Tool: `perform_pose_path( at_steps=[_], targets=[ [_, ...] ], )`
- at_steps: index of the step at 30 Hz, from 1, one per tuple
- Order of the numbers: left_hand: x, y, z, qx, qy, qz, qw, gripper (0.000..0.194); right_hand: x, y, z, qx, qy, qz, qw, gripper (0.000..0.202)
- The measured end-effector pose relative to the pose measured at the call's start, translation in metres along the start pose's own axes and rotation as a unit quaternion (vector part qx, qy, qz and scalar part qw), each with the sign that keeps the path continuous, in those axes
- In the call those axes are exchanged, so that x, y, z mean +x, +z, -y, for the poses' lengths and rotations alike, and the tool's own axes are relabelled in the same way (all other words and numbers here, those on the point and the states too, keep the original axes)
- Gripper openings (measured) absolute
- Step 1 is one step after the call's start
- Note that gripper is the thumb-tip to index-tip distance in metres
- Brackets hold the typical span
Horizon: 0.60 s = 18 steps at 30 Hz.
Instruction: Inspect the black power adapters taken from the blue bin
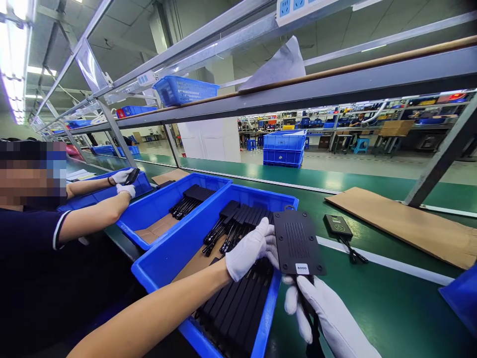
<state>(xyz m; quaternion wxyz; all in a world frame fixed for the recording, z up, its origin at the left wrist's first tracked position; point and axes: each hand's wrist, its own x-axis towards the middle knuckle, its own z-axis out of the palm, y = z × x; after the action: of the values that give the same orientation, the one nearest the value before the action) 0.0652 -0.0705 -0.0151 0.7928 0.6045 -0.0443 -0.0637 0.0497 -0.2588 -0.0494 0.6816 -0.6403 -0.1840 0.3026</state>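
**The case [298,238] between my two gloves**

I stand at a green table [372,308], which has a white strip [387,258] along it, in a bright factory hall. Above the table runs a shelf [335,83], carrying a blue basket [186,92] and a grey sheet [279,64]; its slanted post [443,154] cuts my view at the right. Behind are stacked blue crates [283,147] on the floor.

The black case is in front of me, at the right edge of the near bin [171,253]. My left hand [249,248] is nearly closed, gripping its left edge by thumb and fingers. My right hand [328,303] is closed on its lower end, where the cable [311,318] hangs.

My left forearm hides part of the near bin, where black units [233,303] lie in rows. Beside it is the far bin [156,204]. On the table rest a small box [338,226] and a cardboard [402,223]. At left, a co-worker [93,214] holds a dark piece [132,176].
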Motion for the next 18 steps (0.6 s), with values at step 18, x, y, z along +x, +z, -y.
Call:
perform_pose_path(
  at_steps=[18],
  targets=[
    [-0.0003,0.0009,-0.0001,0.003,-0.001,-0.003,1.000,0.075,0.0003,0.0017,0.0039,0.008,-0.010,-0.004,1.000,0.055]
  ],
)
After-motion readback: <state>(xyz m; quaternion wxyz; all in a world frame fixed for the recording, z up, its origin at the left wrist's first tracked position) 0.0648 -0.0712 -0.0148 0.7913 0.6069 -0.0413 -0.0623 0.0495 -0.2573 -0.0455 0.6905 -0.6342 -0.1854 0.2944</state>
